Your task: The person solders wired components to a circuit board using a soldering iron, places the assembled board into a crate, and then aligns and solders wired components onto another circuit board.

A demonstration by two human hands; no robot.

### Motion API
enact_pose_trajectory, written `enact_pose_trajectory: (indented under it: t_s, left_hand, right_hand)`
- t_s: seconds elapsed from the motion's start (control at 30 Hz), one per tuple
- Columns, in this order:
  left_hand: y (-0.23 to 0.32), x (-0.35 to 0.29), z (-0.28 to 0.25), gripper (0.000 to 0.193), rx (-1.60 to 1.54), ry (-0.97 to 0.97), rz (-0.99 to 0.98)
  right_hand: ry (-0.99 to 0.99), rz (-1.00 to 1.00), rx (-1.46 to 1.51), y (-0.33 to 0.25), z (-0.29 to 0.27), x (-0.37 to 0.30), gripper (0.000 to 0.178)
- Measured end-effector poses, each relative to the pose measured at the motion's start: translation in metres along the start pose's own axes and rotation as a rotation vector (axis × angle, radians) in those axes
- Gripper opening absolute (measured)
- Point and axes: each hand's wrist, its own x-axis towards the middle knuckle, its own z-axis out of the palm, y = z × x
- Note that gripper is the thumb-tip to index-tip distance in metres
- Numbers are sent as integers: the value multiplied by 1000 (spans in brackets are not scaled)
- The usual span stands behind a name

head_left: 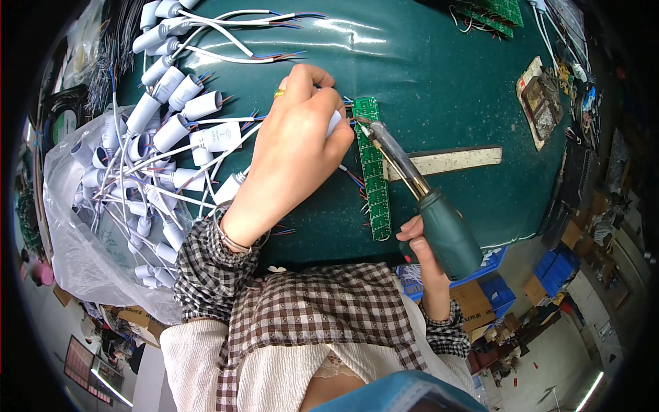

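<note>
Right hand (424,244) fisted around the green handle of a soldering iron (419,199). Iron's long axis runs 5 to 11 o'clock; tip sits at the top end of the green LED strip board (373,172). Board lies on the dark green desk (439,89), long axis 12 to 6.

Left hand (302,141) curled shut, pinching a white cylindrical driver capsule (334,122) and its leads at the board's upper left corner. Joint is at 3 o'clock from the left hand, touching distance. Left hand nearer the joint; right hand stays back at the handle, 5 o'clock from the tip.

Heap of white capsules with wires (165,137) at 9 o'clock, partly on a clear plastic bag (82,254).
</note>
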Motion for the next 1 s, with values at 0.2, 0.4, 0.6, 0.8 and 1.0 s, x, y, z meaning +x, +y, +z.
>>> enact_pose_trajectory:
  t_s: [0.2, 0.4, 0.6, 0.8, 1.0]
  left_hand:
    - [-1, 0, 1, 13, 18, 11, 17]
    - [0, 0, 1, 13, 17, 14, 16]
    - [-1, -1, 2, 8, 13, -10, -23]
    - [-1, -1, 1, 8, 12, -15, -19]
    - [0, 0, 0, 13, 25, 8, 25]
  right_hand:
    - [-32, 71, -20, -1, -3, -1, 56]
    - [-13, 114, 43, -5, 1, -3, 59]
    - [54, 96, 98, -16, 5, 1, 38]
    - [11, 102, 89, -16, 2, -1, 35]
    - [8, 99, 120, -14, 3, -1, 32]
